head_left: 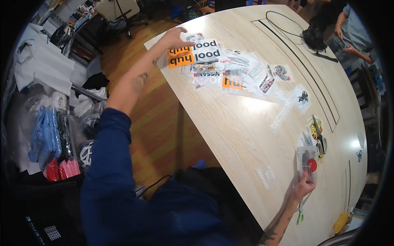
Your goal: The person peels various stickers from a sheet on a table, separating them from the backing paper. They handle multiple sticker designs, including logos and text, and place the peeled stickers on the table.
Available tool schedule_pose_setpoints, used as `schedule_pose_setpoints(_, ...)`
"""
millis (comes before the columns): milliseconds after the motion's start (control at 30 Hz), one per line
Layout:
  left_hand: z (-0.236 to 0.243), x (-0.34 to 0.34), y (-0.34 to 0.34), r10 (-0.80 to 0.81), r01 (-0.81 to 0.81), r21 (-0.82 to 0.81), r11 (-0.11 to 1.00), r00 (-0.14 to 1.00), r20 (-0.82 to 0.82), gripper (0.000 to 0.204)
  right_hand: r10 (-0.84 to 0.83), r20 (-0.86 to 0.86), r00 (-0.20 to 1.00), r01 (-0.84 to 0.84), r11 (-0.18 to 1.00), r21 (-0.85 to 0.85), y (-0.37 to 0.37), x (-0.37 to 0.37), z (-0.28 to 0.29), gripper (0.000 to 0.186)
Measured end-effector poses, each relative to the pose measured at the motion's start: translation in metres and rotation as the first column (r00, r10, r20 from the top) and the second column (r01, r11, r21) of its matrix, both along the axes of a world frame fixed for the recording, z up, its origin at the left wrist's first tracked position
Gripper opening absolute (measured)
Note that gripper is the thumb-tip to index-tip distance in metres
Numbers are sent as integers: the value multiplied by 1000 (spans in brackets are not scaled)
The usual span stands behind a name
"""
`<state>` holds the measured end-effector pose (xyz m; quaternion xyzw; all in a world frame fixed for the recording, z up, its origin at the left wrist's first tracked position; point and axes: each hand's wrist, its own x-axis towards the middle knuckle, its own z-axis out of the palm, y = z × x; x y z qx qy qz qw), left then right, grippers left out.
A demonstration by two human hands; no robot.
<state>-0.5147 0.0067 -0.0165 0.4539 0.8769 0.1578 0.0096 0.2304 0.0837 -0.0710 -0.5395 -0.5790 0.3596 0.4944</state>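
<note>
On the near right stretch of the counter [230, 131], the right hand [304, 188] has a clear sheet [305, 153] pinched at its lower end, thumb and fingers closed on it! The sheet stands out beyond the fingertips, away from the body, with a red disc [312, 165] showing just above the grip. Right beside its far end lie black scissors [315, 125], blades pointing away, next to a round yellow decal [315, 130]. And below that same hand, partly hidden by it, there's a green-handled tool [301, 217].

Over to the far left edge, and here's the left hand [174, 39], arm at full stretch, thumb and fingers spread wide! It's right over the upper part of the orange-and-white sheets [180, 60], covering some of them; whether the fingertips press or pinch, I cannot tell. Just to their right sprawls an overlapping pile of decals [246, 67], a colourful rooster decal [282, 72] at its far side, a black spider-like decal [303, 97] farther along, between the pile and the scissors. Across the counter, a black bag-like item [314, 39] trails its cable, near a person in grey [355, 35].
</note>
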Motion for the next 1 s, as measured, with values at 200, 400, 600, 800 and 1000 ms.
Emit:
schedule_pose_setpoints(200, -25, -32, -5, -67, 81, -87, 993, 987, 147, 90, -10, -34, 999, 11, 1000, 25, 2, -2, 5, 29)
schedule_pose_setpoints(400, -27, -56, 3, -73, 106, -118, 987, 964, 257, 70, -26, -2, 1000, 26, 998, 62, 1, -8, 14, 30)
schedule_pose_setpoints(600, -29, -82, -15, -233, 212, 103, 972, 928, 292, 46, -2, 1, 1000, 2, 999, 49, 1, -16, 13, 29)
schedule_pose_setpoints(800, 46, 3, -29, -291, 40, 477, 878, 835, 466, 34, -40, 19, 999, 39, 998, 56, -3, -5, 19, 29)
schedule_pose_setpoints(1000, 70, 82, -25, -639, 96, 729, 678, 568, 520, 28, -25, -79, 997, 29, 998, 51, -1, -10, 12, 29)
